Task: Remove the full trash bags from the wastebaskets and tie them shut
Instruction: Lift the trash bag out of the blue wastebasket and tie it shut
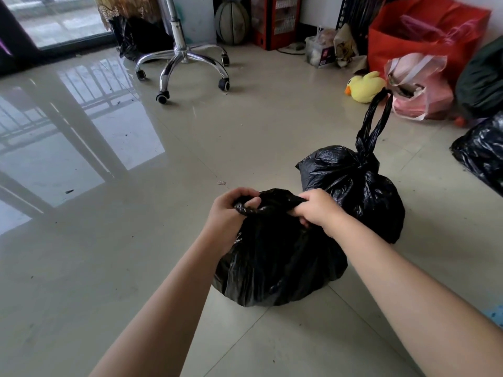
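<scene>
A full black plastic trash bag (275, 257) sits on the pale glossy tiled floor (168, 240) just below the centre of view, between the person's two bare forearms. The left hand (231, 210) has its fingers curled round one twisted strip of the bag's mouth at the bag's 11 o'clock edge; the right hand (317, 209) grips the opposite strip at its 1 o'clock edge. The black plastic runs taut between the two fists across the top of the bag.

At 1 o'clock from this bag, touching or just behind it, stands a second black plastic trash bag, already knotted (359, 186), its two tied handle loops standing up toward 12 o'clock. At 3 o'clock, cut by the right frame edge, lies part of a third crumpled black bag (481, 153), well apart from the held one.

From 7 to 11 o'clock the floor lies open, broad and reflective, with only small dark specks on it. At 11 o'clock stands the chrome five-wheeled base of a swivel chair (185, 61), with another dark bag (144, 36) behind it by the glass door. Along the far wall from 12 to 2 o'clock sit a grey ball (231, 21), a red heater (277, 20), a yellow plush duck (364, 87), a pink plastic bag (419, 88) and a large red fabric bag (424, 31), crowding that edge of the room.
</scene>
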Available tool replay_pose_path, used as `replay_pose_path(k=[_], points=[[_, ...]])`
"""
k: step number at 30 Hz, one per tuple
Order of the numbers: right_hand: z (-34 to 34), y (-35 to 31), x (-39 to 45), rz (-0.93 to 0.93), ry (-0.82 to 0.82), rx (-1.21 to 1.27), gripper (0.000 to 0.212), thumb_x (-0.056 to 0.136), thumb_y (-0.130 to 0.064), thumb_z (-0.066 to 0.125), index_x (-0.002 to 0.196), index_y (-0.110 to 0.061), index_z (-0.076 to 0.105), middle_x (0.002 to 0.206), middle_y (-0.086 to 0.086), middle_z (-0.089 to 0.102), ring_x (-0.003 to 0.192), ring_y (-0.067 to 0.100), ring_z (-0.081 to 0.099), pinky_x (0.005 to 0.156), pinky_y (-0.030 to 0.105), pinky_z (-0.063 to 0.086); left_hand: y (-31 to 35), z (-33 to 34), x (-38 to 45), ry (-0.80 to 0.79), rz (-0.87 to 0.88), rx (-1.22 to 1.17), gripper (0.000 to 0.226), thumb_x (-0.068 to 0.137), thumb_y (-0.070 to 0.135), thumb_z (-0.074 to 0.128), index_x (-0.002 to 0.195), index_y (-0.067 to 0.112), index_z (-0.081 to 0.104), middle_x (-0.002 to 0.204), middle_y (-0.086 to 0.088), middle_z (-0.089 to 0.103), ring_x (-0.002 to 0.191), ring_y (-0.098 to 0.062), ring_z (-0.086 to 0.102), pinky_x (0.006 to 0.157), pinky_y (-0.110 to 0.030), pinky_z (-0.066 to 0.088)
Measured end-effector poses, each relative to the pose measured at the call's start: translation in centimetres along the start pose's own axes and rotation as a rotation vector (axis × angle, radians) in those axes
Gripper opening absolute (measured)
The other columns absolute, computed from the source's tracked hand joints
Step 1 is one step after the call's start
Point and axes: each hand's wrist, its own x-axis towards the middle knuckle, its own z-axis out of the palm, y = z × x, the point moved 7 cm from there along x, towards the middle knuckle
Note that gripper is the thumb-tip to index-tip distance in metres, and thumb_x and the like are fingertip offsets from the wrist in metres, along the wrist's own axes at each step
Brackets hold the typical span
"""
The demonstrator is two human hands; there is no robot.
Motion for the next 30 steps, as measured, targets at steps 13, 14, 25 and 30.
replay_pose_path(k=[13,14,25,30], points=[[-0.4,-1.1,-1.3,-0.027,-0.317,0.951,0.024,0.066,0.01,0.051,0.075,-0.003,0.069,0.059,0.007,0.072,0.053,0.015,0.07,0.053,0.021,0.058,-1.2,-0.8,0.0,-0.096,-0.29,-0.509,0.039,0.087,0.009,0.025,0.053,0.011,0.044,0.065,-0.004,0.037,0.051,-0.018,0.042,0.051,-0.025,0.036],[-0.5,-1.3,-1.6,-0.03,-0.352,0.974,0.024,0.062,0.004,0.053,0.071,-0.005,0.073,0.062,0.007,0.073,0.055,0.016,0.07,0.053,0.021,0.058,-1.2,-0.9,0.0,-0.085,-0.292,-0.507,0.037,0.088,0.008,0.024,0.055,0.011,0.041,0.065,-0.004,0.036,0.052,-0.019,0.04,0.051,-0.025,0.033],[-5.5,-3.8,-2.1,-0.392,0.363,0.573,0.034,0.078,0.01,0.061,0.061,-0.019,0.066,0.043,-0.017,0.062,0.045,-0.007,0.056,0.051,0.003,0.044,0.1,0.0,-0.2,-0.086,-0.315,-0.551,0.038,0.087,0.012,0.021,0.052,0.011,0.038,0.064,-0.005,0.041,0.039,-0.014,0.05,0.051,-0.023,0.036],[-5.0,-3.2,-1.0,-0.211,0.194,1.191,0.06,0.081,0.018,0.038,0.038,-0.015,0.064,0.042,-0.007,0.063,0.038,0.006,0.058,0.045,0.013,0.045,1.1,0.0,-0.2,-0.018,-0.235,-0.767,0.054,0.087,0.01,0.032,0.035,0.011,0.048,0.065,-0.005,0.066,0.042,-0.014,0.058,0.051,-0.02,0.046]])
